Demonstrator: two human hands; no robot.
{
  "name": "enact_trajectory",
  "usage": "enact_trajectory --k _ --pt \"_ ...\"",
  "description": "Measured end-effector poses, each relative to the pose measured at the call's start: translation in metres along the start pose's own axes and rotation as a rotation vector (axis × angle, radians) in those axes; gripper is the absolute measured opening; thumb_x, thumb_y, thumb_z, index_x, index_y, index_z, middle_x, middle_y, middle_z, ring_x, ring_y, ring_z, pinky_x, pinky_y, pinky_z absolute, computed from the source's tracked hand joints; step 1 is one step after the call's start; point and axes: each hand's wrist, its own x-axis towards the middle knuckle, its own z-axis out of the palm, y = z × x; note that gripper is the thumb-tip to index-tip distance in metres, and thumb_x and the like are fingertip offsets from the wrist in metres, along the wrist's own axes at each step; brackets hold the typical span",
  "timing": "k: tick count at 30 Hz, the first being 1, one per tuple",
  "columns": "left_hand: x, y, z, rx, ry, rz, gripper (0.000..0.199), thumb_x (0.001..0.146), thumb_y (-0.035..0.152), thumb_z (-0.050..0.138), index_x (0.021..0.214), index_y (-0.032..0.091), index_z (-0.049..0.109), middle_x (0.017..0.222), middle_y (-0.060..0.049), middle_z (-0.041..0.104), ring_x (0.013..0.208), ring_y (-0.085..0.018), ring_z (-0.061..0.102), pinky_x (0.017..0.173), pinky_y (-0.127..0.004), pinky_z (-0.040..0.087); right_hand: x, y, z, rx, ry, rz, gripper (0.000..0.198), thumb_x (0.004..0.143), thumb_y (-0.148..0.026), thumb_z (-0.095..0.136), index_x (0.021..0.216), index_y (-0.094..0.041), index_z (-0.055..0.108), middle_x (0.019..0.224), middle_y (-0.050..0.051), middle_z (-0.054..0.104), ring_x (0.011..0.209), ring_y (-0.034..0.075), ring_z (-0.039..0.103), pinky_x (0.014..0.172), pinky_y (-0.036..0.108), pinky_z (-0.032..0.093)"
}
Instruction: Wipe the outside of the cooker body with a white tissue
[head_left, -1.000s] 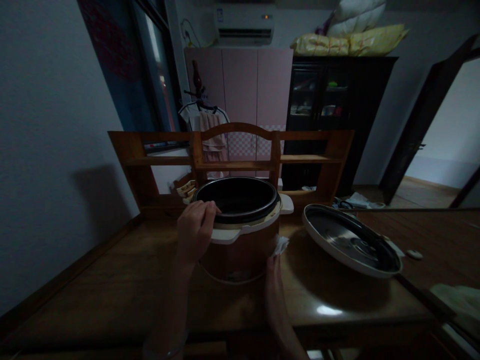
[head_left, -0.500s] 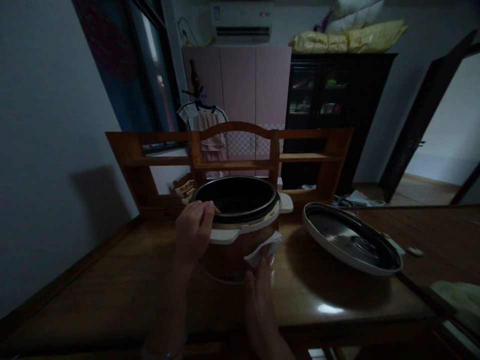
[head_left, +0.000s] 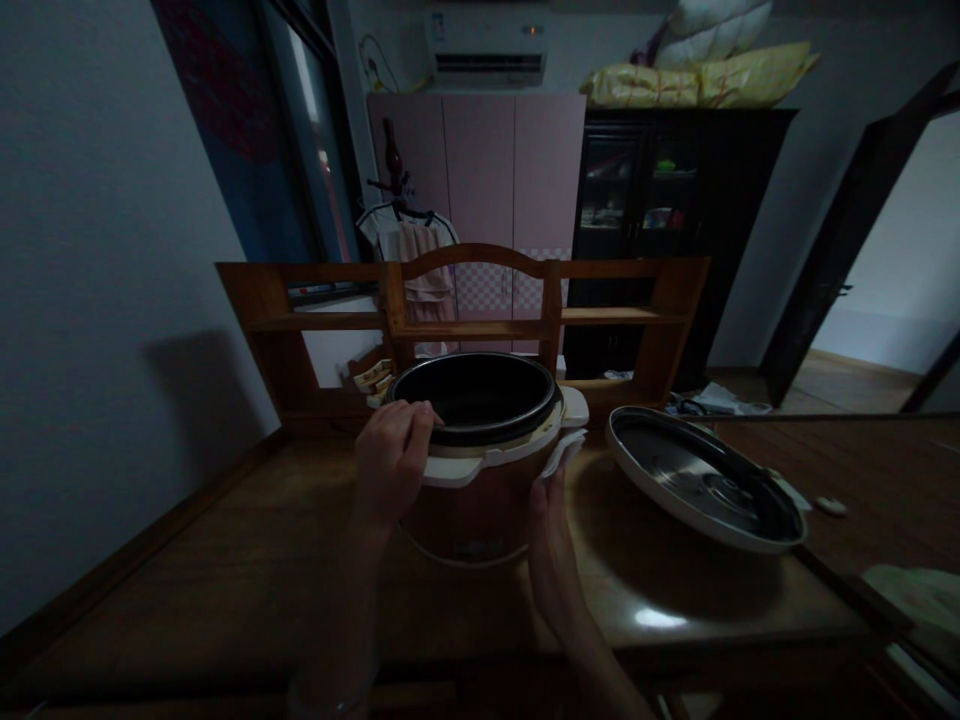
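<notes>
An electric cooker [head_left: 472,510] with a brown body and white upper rim stands upright on the wooden desk, its top uncovered. Inside it sits a dark inner pot [head_left: 480,390]. My left hand [head_left: 394,455] is closed over the near left part of the rim, fingers bent over the edge. Against the cooker's right side, my right hand [head_left: 553,540] presses a folded white paper tissue or thin cloth [head_left: 564,452]; its fingertips are partly hidden behind that piece. The cooker's round lid [head_left: 697,475] lies upside down on the desk to the right.
A wooden shelf rack [head_left: 472,328] rises along the desk's far edge, behind the cooker. A small pale object [head_left: 831,506] lies right of the lid. Pale fabric [head_left: 915,595] is at the lower right. The left wall [head_left: 112,400] borders the desk.
My right hand has moved right and slightly up with the white piece, from the cooker's front round to its right side. My left hand stays on the rim.
</notes>
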Motion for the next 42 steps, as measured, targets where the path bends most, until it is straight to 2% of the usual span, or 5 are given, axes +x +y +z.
enact_trajectory --k 7,13,23,33,42 --pt "0.000 -0.003 0.002 0.006 0.003 0.010 0.040 0.098 0.038 0.034 0.074 0.022 0.061 0.077 -0.003 0.064 0.082 -0.019 0.059 0.081 -0.034 0.042 -0.012 0.043 -0.008 0.036 -0.011 0.207 0.076 0.096 -0.062 0.037 0.156 -0.023 0.010 0.164 0.003 0.005 0.151 0.019 0.003 0.122 0.049 0.005" --pt "0.001 -0.002 0.001 0.002 -0.005 0.002 0.039 0.098 0.037 0.036 0.073 0.023 0.061 0.077 -0.003 0.065 0.082 -0.019 0.059 0.082 -0.034 0.041 -0.020 0.047 -0.004 0.059 -0.048 0.303 0.088 0.095 -0.067 0.033 0.155 -0.016 -0.004 0.163 0.004 -0.005 0.150 0.018 -0.005 0.123 0.047 0.000" --pt "0.000 -0.002 0.000 0.011 -0.009 0.001 0.040 0.099 0.038 0.035 0.073 0.023 0.061 0.077 -0.003 0.063 0.082 -0.019 0.059 0.081 -0.034 0.042 -0.054 0.046 0.016 -0.063 -0.070 0.159 0.082 0.097 -0.059 0.039 0.157 -0.020 -0.003 0.163 0.003 -0.007 0.151 0.024 -0.006 0.123 0.051 0.005" --pt "0.001 -0.002 0.001 -0.003 -0.003 0.001 0.038 0.098 0.037 0.037 0.073 0.021 0.061 0.077 -0.003 0.063 0.081 -0.018 0.058 0.080 -0.033 0.041 -0.014 0.006 0.008 -0.149 -0.028 -0.039 0.071 0.101 -0.051 0.035 0.156 -0.030 -0.006 0.162 -0.004 -0.015 0.151 0.022 -0.008 0.122 0.051 0.003" --pt "0.001 -0.004 0.001 -0.012 0.001 0.009 0.038 0.098 0.036 0.037 0.073 0.021 0.061 0.077 -0.003 0.063 0.082 -0.018 0.058 0.081 -0.033 0.040 0.012 0.027 -0.001 -0.037 -0.001 0.136 0.079 0.097 -0.063 0.034 0.156 -0.024 -0.001 0.164 0.000 -0.004 0.151 0.020 -0.005 0.123 0.049 0.001"
